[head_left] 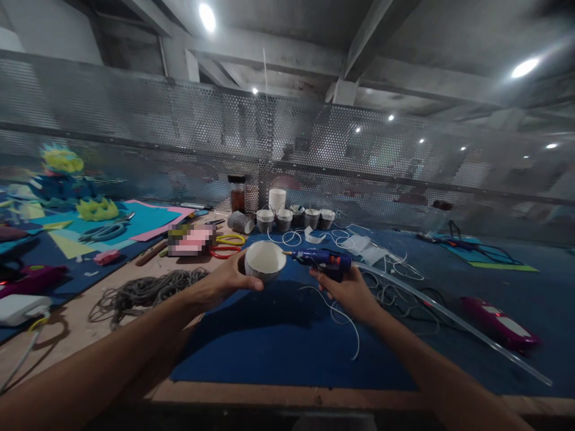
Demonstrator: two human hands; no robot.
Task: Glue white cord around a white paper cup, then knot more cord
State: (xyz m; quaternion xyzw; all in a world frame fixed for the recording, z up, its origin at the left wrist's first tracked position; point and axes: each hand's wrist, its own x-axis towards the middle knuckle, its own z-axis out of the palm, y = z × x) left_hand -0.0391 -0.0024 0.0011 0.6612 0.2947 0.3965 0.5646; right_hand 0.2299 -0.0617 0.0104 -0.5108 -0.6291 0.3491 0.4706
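Here I am on the head view, and my left hand (228,278) has the small pale cup (265,261) pinched at its side, thumb in front, the mouth tipped towards me, held up over the blue mat (287,359). My right hand (353,293) is wrapped round the grip of the blue glue gun (323,259); whether a finger is squeezing the trigger, I can't tell.

The nozzle (288,253) points straight at the cup's right rim, and I can't make out whether it touches or sits just beside it. That's my main worry: a slip of either wrist could push a hot tip into the wall, dent it, or smear glue where it isn't wanted. The left fingers are near enough that a stray drip might burn them.

Out behind the gun, the long clear glue stick (449,313) trails to the right; if it snagged, it could swing my aim. Loose white string (358,338) curls under the right hand and might catch glue or a sleeve-less wrist. Beyond, the row of cups (284,221) stands near the mesh, where a tugged strand might topple one.
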